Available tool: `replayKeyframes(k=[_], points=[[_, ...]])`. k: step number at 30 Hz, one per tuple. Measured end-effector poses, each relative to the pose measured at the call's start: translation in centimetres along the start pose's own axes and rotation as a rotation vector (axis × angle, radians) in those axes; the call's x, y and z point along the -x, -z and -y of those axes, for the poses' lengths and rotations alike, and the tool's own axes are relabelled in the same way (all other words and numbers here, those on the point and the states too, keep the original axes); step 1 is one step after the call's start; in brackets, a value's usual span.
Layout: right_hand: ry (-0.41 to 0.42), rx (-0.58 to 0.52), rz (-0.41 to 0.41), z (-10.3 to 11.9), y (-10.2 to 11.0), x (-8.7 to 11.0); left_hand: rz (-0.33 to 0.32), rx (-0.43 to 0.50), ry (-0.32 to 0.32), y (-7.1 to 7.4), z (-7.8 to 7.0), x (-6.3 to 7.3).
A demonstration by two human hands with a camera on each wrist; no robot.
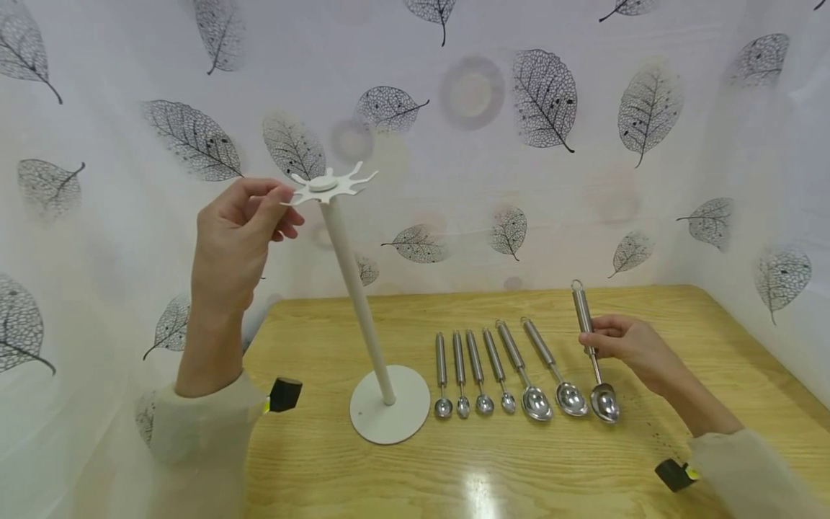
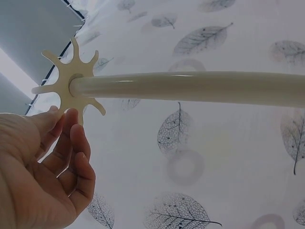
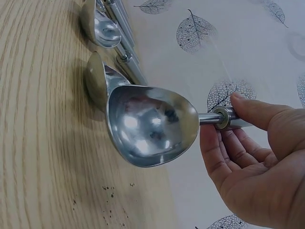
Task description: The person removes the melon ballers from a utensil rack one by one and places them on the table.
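A white utensil stand (image 1: 351, 277) with a round base and a top of curved hooks leans slightly left. My left hand (image 1: 240, 223) pinches one hook of its star-shaped top (image 2: 69, 71) between thumb and fingers. At the right, my right hand (image 1: 629, 344) grips the metal handle of an ice cream scoop (image 1: 604, 402). That scoop's shiny oval bowl (image 3: 152, 126) faces up in the right wrist view, its handle partly hidden by the fingers. Beside it on the table lies a second large scoop (image 1: 570, 398), handle pointing away.
Several more metal scoops, among them a large one (image 1: 536, 404) and a small round one (image 1: 444, 408), lie in a row between the stand and my right hand. The wooden table (image 1: 519, 476) meets a leaf-patterned curtain (image 1: 454, 180) behind and at both sides.
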State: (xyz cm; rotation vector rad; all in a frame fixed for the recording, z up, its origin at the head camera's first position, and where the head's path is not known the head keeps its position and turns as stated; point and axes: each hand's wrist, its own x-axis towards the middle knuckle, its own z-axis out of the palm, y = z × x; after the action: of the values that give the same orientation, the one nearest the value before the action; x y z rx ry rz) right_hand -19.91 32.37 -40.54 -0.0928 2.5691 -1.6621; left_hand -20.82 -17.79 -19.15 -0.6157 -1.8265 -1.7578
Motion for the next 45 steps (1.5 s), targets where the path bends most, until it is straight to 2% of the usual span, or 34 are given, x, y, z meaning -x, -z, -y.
replayKeyframes(k=[12,19,27,33,45], points=[[-0.065,-0.002,0.045,-2.1,0.4,-1.6,0.005,-0.014,-0.003,-0.1,0.1,0.0],[-0.09,-0.039,0.038,-2.9,-0.1,-2.7,-0.002,-0.015,0.006,0.0,0.0,0.1],[-0.12,0.065,0.026,-3.5,-1.0,-3.3,0.002,-0.023,0.006,0.0,0.0,0.1],[-0.113,0.075,0.035,-4.1,-1.7,-3.6,0.003,-0.035,0.012,0.0,0.0,0.1],[-0.136,0.23,-0.041,-3.7,-2.3,-3.9,-0.009,-0.016,0.022,0.0,0.0,0.1]])
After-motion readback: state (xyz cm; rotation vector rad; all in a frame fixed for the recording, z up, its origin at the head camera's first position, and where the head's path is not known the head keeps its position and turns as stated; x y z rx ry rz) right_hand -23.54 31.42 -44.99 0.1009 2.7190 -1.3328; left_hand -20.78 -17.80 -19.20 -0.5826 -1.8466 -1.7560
